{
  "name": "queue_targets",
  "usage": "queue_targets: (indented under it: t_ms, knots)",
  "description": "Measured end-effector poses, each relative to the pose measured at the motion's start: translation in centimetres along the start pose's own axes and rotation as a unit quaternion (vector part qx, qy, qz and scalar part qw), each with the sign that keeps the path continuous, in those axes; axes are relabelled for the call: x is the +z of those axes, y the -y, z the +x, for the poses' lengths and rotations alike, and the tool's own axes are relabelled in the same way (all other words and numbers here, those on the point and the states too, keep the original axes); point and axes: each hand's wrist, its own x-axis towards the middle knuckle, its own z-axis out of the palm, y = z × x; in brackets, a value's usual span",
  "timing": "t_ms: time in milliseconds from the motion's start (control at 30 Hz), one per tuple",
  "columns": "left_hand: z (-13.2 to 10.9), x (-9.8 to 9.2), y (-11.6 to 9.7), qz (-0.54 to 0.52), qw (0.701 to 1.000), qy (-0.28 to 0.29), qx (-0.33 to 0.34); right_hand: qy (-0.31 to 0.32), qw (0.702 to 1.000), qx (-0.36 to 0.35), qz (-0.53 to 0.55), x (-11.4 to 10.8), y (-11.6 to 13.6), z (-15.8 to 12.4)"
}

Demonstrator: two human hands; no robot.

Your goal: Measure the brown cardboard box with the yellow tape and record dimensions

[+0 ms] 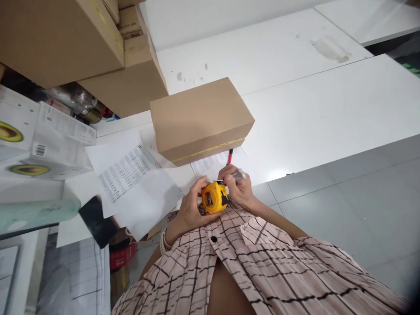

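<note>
A yellow tape measure [212,197] with black parts is gripped in my left hand [189,208], fingers curled around its side, close to my body. My right hand [239,186] is closed in a pinch on a silvery pen-like tool [239,175], its end at the top of the tape measure. Just beyond my hands, a closed brown cardboard box [200,118] with yellow tape lies on the white table [315,109]. Partly under the box is a printed sheet [206,165], and a red and black pen [230,156] rests on it.
More printed papers [131,179] spread to the left, overhanging the table edge by a dark flat object [97,221]. Large cardboard boxes [62,39] are stacked at the upper left. White cartons with avocado pictures [62,140] stand below them. Grey tiled floor [337,197] lies right.
</note>
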Motion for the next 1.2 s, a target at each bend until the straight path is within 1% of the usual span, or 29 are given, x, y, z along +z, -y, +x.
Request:
queue_targets:
  t_ms: [67, 100, 133, 200, 267, 333, 367, 433, 533, 633, 700, 767, 867, 933, 967, 1033, 1067, 1100, 1133, 1200]
  knots:
    - [-0.1, -0.5, -0.4, 0.020, 0.999, -0.027, 0.029, 0.037, 0.998, -0.031, -0.036, 0.3, -0.7, -0.7]
    - [-0.1, -1.0, -0.7, 0.038, 0.997, -0.052, 0.045, 0.047, 0.997, -0.030, -0.061, 0.1, -1.1, -0.8]
    - [0.0, -1.8, -1.1, 0.060, 0.993, -0.084, 0.065, 0.047, 0.995, -0.012, -0.093, -0.2, -1.6, -0.8]
    - [0.8, -3.9, -1.9, 0.114, 0.975, -0.156, 0.108, 0.016, 0.980, 0.068, -0.184, -1.1, -2.6, -0.3]
    - [2.6, -6.3, -2.9, 0.178, 0.950, -0.220, 0.133, -0.002, 0.944, 0.157, -0.290, -1.9, -3.9, 0.6]
    - [5.3, -8.3, -3.5, 0.235, 0.928, -0.255, 0.138, 0.018, 0.901, 0.212, -0.377, -2.4, -4.9, 1.6]
    - [6.7, -9.1, -3.7, 0.256, 0.920, -0.260, 0.143, 0.041, 0.884, 0.223, -0.409, -2.4, -5.4, 2.1]
    - [9.6, -9.9, -3.7, 0.291, 0.910, -0.253, 0.155, 0.086, 0.859, 0.224, -0.451, -2.4, -5.8, 2.9]
    - [12.5, -9.7, -3.0, 0.331, 0.909, -0.206, 0.149, 0.131, 0.842, 0.212, -0.479, -2.4, -5.7, 3.4]
    - [13.4, -9.2, -2.1, 0.354, 0.914, -0.152, 0.130, 0.165, 0.824, 0.216, -0.497, -2.5, -5.1, 3.7]
    - [13.3, -9.0, -1.8, 0.362, 0.913, -0.142, 0.122, 0.184, 0.812, 0.220, -0.509, -2.5, -4.7, 3.9]
    - [13.2, -8.8, -1.7, 0.366, 0.912, -0.151, 0.111, 0.194, 0.805, 0.220, -0.516, -2.4, -4.4, 4.2]
    - [13.0, -8.4, -1.7, 0.367, 0.909, -0.178, 0.086, 0.194, 0.811, 0.212, -0.510, -2.4, -4.7, 4.4]
    - [13.0, -8.0, -1.7, 0.364, 0.907, -0.199, 0.067, 0.180, 0.834, 0.201, -0.481, -3.0, -5.1, 4.2]
    - [13.1, -7.8, -1.6, 0.363, 0.907, -0.207, 0.058, 0.167, 0.854, 0.199, -0.450, -3.4, -5.2, 3.9]
    - [13.5, -7.4, -1.4, 0.363, 0.906, -0.210, 0.047, 0.135, 0.910, 0.209, -0.331, -4.7, -5.2, 3.1]
    - [13.7, -7.3, -1.4, 0.365, 0.907, -0.206, 0.047, 0.119, 0.938, 0.217, -0.244, -5.4, -5.0, 2.6]
    - [14.0, -7.3, -1.3, 0.367, 0.907, -0.200, 0.050, 0.104, 0.958, 0.221, -0.150, -6.1, -4.7, 2.1]
    - [14.1, -7.3, -1.3, 0.367, 0.908, -0.195, 0.058, 0.095, 0.969, 0.220, -0.060, -6.8, -4.3, 1.5]
    - [14.0, -7.3, -1.3, 0.366, 0.904, -0.203, 0.081, 0.086, 0.974, 0.197, 0.068, -7.8, -3.3, 0.5]
